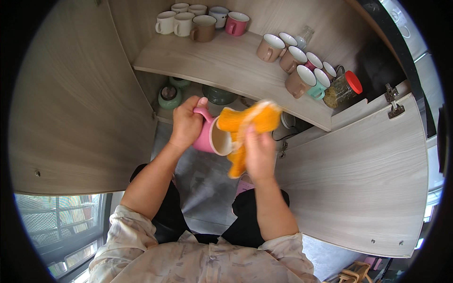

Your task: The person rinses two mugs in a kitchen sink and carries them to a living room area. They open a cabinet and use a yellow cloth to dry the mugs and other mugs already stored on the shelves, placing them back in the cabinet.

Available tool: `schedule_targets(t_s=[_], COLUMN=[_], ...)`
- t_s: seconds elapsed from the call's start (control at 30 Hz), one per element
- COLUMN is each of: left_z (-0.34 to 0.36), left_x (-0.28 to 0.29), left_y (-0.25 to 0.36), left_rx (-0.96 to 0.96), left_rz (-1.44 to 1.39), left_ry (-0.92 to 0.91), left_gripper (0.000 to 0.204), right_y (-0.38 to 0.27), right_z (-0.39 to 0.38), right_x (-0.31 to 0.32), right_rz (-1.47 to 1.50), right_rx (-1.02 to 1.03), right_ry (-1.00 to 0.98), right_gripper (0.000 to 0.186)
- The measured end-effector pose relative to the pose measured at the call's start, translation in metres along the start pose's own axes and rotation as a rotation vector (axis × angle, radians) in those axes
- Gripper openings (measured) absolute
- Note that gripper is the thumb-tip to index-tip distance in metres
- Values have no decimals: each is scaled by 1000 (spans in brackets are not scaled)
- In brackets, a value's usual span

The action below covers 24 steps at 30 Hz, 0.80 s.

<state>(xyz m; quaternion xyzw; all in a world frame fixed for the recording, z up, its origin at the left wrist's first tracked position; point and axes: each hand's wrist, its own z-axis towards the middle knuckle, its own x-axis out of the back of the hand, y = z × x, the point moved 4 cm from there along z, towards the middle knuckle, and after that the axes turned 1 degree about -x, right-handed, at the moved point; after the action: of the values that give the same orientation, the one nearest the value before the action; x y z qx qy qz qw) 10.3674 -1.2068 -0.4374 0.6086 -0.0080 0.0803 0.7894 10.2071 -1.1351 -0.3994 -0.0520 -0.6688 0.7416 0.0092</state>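
Note:
My left hand [186, 121] is closed around the handle of a pink mug [204, 137], which is tipped on its side with its pale inside facing right. In my right hand [259, 153] is a bunched orange cloth [262, 117] with a whitish edge, blurred by motion. Part of the cloth lies at the mug's mouth; whether it reaches inside is hard to make out. Both hands are in front of the open cabinet, below its upper shelf [198, 59].
White mugs [165, 22], a brown mug [203, 29] and a pink one stand at the shelf's back left. Several brown mugs [300, 81], a mint mug [319, 85] and a red-lidded jar [347, 87] are at right. Green containers [170, 96] sit below. Open doors [363, 174] flank me.

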Motion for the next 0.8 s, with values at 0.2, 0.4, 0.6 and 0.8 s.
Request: schedule_targets(t_s=[0.2, 0.4, 0.6, 0.8], left_z=[2, 6, -10, -21], left_x=[-5, 17, 9, -20], left_y=[-31, -7, 2, 26], left_rx=[145, 434, 227, -38], left_rz=[-96, -446, -551, -324], left_ry=[85, 37, 164, 172], left_gripper=[24, 26, 27, 18], right_y=[12, -10, 61, 67], right_z=[-15, -12, 14, 10], right_x=[-49, -20, 5, -15], right_rz=[-879, -738, 514, 873], right_rx=[863, 1101, -152, -617], right_ry=[170, 53, 184, -15], right_gripper=[42, 30, 30, 35])
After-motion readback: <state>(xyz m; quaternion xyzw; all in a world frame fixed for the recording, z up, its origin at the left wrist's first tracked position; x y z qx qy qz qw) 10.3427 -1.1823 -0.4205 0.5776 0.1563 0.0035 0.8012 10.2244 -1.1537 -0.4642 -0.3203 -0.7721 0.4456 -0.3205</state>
